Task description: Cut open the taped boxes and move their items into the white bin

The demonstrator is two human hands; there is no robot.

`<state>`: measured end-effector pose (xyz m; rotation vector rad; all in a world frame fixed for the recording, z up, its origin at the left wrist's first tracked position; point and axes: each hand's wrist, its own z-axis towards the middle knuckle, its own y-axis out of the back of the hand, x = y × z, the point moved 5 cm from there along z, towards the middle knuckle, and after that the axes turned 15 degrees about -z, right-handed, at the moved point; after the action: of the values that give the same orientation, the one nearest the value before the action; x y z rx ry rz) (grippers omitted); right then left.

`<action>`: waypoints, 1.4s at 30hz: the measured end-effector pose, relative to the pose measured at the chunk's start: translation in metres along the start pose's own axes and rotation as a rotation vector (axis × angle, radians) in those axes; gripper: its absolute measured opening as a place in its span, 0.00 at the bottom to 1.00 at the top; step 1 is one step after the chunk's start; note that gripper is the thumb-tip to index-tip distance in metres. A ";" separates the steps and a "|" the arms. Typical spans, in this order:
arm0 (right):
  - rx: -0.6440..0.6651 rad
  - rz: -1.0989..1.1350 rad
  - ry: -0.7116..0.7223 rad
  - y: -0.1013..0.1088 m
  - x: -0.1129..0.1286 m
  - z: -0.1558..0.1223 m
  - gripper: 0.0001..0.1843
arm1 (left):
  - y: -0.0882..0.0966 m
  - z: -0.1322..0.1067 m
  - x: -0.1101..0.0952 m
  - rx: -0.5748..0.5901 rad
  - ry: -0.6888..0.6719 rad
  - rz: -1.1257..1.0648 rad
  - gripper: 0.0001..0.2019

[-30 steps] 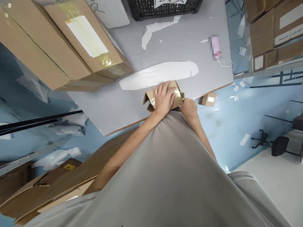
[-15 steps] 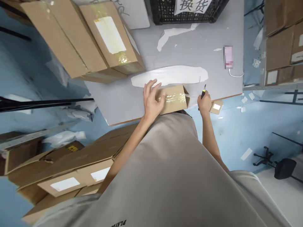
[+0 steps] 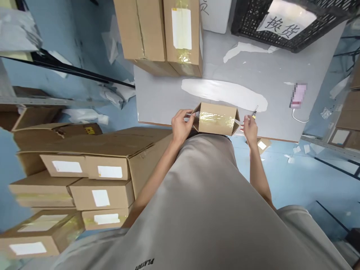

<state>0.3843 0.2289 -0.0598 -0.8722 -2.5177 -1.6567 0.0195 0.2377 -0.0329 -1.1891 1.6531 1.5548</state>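
Observation:
A small cardboard box (image 3: pixel 217 118) with clear yellowish tape across its top lies at the table's near edge, against my body. Its flaps stand out at both ends. My left hand (image 3: pixel 181 125) pinches a flap at the box's left end. My right hand (image 3: pixel 250 129) is closed round a utility knife (image 3: pixel 254 114) with a black and yellow handle, its blade pointing up and away from me. That hand is just beyond the box's right end, where a pale strip sticks out towards the fingers; whether they touch it I cannot tell.
Two tall taped cartons (image 3: pixel 149 33) stand at the table's back left. A black plastic crate (image 3: pixel 239 22) with a handwritten sheet is at the back right. A phone (image 3: pixel 299 94) on a white cable lies at right. Stacked cartons (image 3: pixel 101 193) fill the floor at lower left.
My left hand has moved from the box's top to its left end, where a flap now stands out. My right hand with the knife is closer to the box. The view has turned.

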 end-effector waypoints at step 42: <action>-0.005 0.358 0.243 -0.001 0.111 0.024 0.28 | 0.025 -0.016 -0.014 0.253 -0.111 0.226 0.18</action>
<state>0.2976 0.2983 -0.0381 -0.9830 -2.0579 -1.5464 0.0065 0.2237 -0.0062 -0.7945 1.8946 1.4585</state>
